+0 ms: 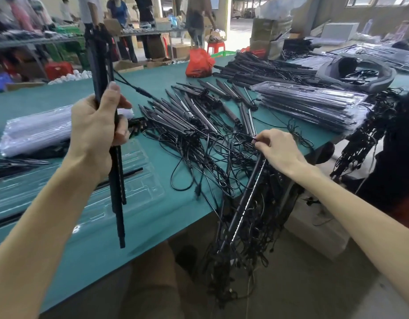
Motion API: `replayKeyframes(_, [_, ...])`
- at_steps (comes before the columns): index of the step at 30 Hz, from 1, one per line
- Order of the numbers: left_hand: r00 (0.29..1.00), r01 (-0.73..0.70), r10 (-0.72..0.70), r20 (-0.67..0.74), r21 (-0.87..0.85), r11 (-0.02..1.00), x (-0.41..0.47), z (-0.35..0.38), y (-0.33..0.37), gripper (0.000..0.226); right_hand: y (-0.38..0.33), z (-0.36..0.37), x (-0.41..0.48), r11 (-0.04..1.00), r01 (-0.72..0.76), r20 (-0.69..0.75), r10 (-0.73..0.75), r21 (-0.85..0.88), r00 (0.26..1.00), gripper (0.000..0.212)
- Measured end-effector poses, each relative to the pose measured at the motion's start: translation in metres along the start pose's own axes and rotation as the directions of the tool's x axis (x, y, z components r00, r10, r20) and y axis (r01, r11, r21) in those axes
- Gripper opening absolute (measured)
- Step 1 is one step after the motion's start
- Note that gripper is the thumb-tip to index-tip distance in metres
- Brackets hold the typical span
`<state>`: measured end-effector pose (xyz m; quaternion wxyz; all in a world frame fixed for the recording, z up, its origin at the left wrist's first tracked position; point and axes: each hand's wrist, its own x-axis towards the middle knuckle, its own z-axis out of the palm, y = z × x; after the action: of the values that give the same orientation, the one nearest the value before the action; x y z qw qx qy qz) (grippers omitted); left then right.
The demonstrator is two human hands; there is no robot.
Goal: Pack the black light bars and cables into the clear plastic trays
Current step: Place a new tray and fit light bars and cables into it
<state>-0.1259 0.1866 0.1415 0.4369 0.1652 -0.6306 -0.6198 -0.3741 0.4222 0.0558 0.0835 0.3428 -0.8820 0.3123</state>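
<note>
On the green table (60, 95), seen from the head camera, the work looks partway through. A stack of filled trays (314, 104) sits at the right, which I take as the finished share. Well to the left lies a stack of empty trays (37, 132). Between them a loose pile (198, 116) of bars fans out, their cables (221, 162) tangled and spilling over the near edge, so a good deal seems left to do. The open tray (141, 187) just before the person holds one bar (129, 172) in a groove; most of its slots look unfilled.

The left hand (100, 125) is wrapped tight round a bundle (117, 194) of bars, held upright above the tray, with a cable trailing from its upper part. The right hand (276, 149) has its fingers curled, pinching the top end of a single bar (244, 203) that slants down past the table edge among the hanging cables.

All these bars are long, slim and matt black, with a pale strip along one face. Each trails a thin black lead.
</note>
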Motion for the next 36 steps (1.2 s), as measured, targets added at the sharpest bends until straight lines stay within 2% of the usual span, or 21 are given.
replayKeyframes(6, [0.979, 0.171, -0.164, -0.122, 0.049, 0.984, 0.012, -0.003, -0.021, 0.031, -0.010, -0.007, 0.000, 0.979, 0.033, -0.194, 0.006, 0.199, 0.981, 0.015])
replayKeyframes(10, [0.959, 0.259, -0.245, -0.141, 0.090, 0.962, 0.016, -0.012, -0.039, 0.028, -0.036, -0.029, 0.013, 0.942, 0.130, -0.361, -0.011, 0.308, 0.932, 0.017])
replayKeyframes(13, [0.949, 0.281, -0.265, -0.170, 0.079, 0.956, 0.016, -0.013, -0.046, 0.026, -0.054, -0.044, 0.023, 0.920, 0.167, -0.358, -0.031, 0.355, 0.933, 0.016])
replayKeyframes(17, [0.942, 0.295, -0.277, -0.190, 0.074, 0.953, 0.013, -0.011, -0.049, 0.027, -0.068, -0.054, 0.035, 0.937, 0.154, -0.366, -0.030, 0.315, 0.930, 0.018])
replayKeyframes(19, [0.938, 0.303, -0.284, -0.197, 0.072, 0.950, 0.011, -0.014, -0.050, 0.027, -0.072, -0.057, 0.038, 0.916, 0.154, -0.363, -0.010, 0.371, 0.932, 0.019])
replayKeyframes(22, [0.934, 0.314, -0.295, -0.204, 0.066, 0.947, 0.009, -0.019, -0.053, 0.026, -0.078, -0.058, 0.035, 0.866, 0.189, -0.316, -0.037, 0.464, 0.948, 0.017])
replayKeyframes(26, [0.938, 0.335, -0.321, -0.133, 0.104, 0.936, 0.005, -0.019, -0.058, 0.015, -0.085, -0.046, 0.028, 0.858, 0.178, -0.076, -0.161, 0.481, 0.984, 0.014])
replayKeyframes(30, [0.928, 0.360, -0.370, 0.045, 0.156, 0.920, -0.008, -0.006, -0.063, 0.029, -0.089, -0.027, 0.012, 0.850, 0.153, 0.142, -0.257, 0.503, 0.956, 0.020])
replayKeyframes(36, [0.876, 0.315, -0.363, 0.319, 0.192, 0.929, -0.024, 0.029, -0.063, 0.057, -0.106, 0.003, -0.017, 0.787, 0.206, 0.214, -0.392, 0.581, 0.895, 0.025])
